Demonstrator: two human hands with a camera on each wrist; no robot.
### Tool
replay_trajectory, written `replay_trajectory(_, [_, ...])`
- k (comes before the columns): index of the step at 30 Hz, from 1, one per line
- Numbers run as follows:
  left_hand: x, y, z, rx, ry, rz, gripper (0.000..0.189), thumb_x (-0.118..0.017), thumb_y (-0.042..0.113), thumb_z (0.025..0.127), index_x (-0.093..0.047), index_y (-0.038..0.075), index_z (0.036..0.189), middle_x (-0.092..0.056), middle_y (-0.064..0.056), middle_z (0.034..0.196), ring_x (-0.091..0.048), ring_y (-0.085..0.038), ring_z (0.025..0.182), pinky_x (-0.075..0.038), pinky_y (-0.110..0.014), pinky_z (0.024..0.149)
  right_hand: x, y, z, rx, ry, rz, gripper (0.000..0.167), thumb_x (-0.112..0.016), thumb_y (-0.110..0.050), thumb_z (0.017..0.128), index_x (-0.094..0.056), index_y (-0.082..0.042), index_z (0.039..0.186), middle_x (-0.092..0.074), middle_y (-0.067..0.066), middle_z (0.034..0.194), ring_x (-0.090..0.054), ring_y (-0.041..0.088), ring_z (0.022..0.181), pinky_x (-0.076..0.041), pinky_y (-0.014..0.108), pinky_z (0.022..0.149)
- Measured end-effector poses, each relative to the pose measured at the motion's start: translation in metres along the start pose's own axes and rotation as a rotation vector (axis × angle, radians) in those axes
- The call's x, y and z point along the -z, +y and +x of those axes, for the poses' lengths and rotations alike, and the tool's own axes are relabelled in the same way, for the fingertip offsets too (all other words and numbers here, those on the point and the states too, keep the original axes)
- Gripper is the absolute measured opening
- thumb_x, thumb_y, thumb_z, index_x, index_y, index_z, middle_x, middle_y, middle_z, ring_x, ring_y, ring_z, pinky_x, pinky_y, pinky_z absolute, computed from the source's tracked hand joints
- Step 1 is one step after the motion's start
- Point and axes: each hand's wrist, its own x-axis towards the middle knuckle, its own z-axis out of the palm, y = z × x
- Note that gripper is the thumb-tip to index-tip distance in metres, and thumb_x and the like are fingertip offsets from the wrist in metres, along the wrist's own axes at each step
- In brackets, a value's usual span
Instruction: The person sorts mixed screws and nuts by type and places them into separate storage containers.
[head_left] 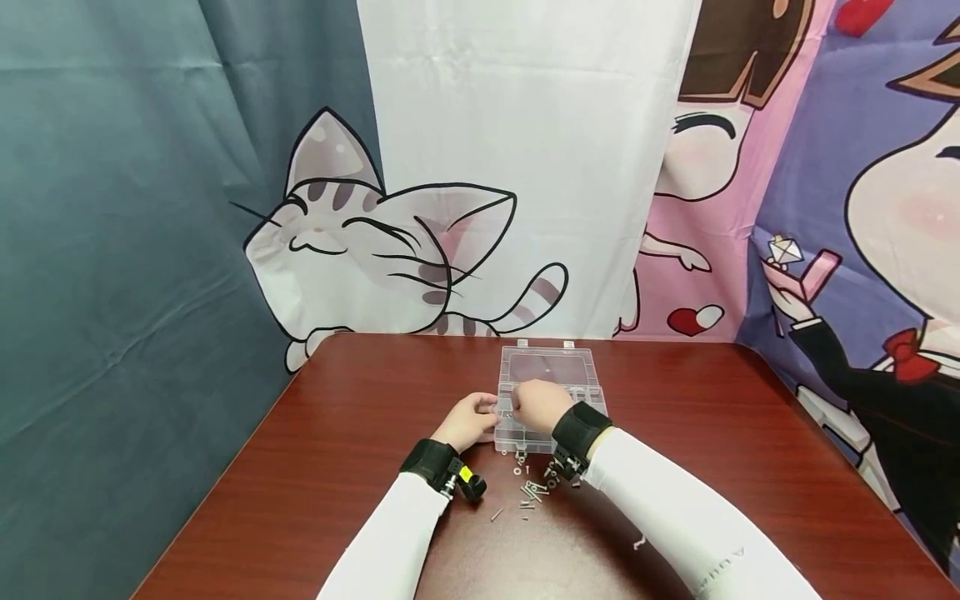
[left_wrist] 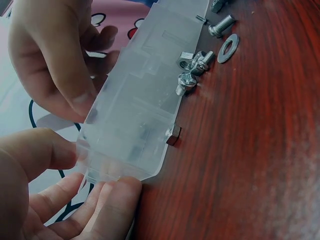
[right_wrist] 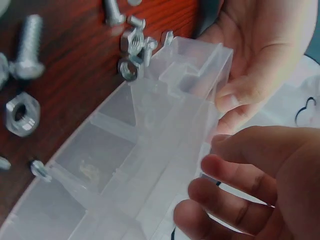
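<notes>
A clear plastic compartment box point(head_left: 513, 436) stands on the table with its lid point(head_left: 551, 365) folded back. My left hand point(head_left: 463, 425) grips the box's left end, thumb and fingers around a corner in the left wrist view. Over the compartments is my right hand point(head_left: 542, 406), its fingers bent; in the right wrist view its thumb and forefinger tips come close together at the box wall. Whether anything small is between them cannot be seen. Beside the box's front wall lie a bolt point(left_wrist: 221, 26), a washer point(left_wrist: 221, 56) and a hex nut point(right_wrist: 33, 107).
Several loose screws point(head_left: 534, 490) are scattered on the reddish-brown table point(head_left: 360, 450) before the box, between my forearms. A single screw point(head_left: 497, 515) lies apart to the left. A curtain point(head_left: 525, 125) with cartoon prints hangs behind the table's far edge.
</notes>
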Motion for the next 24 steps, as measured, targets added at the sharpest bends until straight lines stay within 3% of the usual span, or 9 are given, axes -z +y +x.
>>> replay_trajectory(5, [-0.001, 0.001, -0.001, -0.001, 0.005, 0.022, 0.041, -0.063, 0.004, 0.094, -0.052, -0.005, 0.132, -0.058, -0.022, 0.121, -0.063, -0.026, 0.097, -0.06, -0.039, 0.076, 0.007, -0.003, -0.018, -0.02, 0.043, 0.064, 0.009, -0.072, -0.023, 0.089, -0.07, -0.014, 0.087, -0.066, -0.003, 0.078, -0.06, 0.015, 0.066, -0.051, 0.037, 0.061])
replay_trajectory(10, [-0.002, 0.0, 0.0, -0.003, 0.006, 0.016, 0.041, -0.063, 0.004, 0.095, -0.052, -0.004, 0.133, -0.058, -0.022, 0.123, -0.063, -0.027, 0.1, -0.06, -0.039, 0.077, 0.012, -0.006, -0.042, -0.038, 0.08, 0.132, 0.012, -0.069, -0.024, 0.092, -0.072, -0.014, 0.098, -0.061, -0.006, 0.075, -0.054, 0.01, 0.064, -0.047, 0.031, 0.057])
replay_trajectory(16, [-0.003, -0.002, 0.0, 0.0, 0.016, -0.017, 0.042, -0.063, 0.003, 0.094, -0.051, -0.006, 0.133, -0.059, -0.023, 0.12, -0.064, -0.028, 0.097, -0.06, -0.039, 0.074, 0.008, -0.005, -0.068, -0.006, 0.149, 0.172, 0.01, -0.067, -0.024, 0.091, -0.072, -0.016, 0.097, -0.058, -0.009, 0.077, -0.051, 0.006, 0.066, -0.045, 0.026, 0.057])
replay_trajectory(24, [-0.005, 0.0, 0.003, 0.008, 0.015, 0.005, 0.041, -0.063, 0.003, 0.094, -0.051, -0.005, 0.133, -0.059, -0.022, 0.119, -0.064, -0.025, 0.096, -0.06, -0.039, 0.076, 0.012, -0.005, -0.096, 0.011, 0.164, 0.181, 0.013, -0.068, -0.026, 0.091, -0.073, -0.016, 0.099, -0.064, -0.006, 0.082, -0.054, 0.005, 0.068, -0.045, 0.025, 0.056])
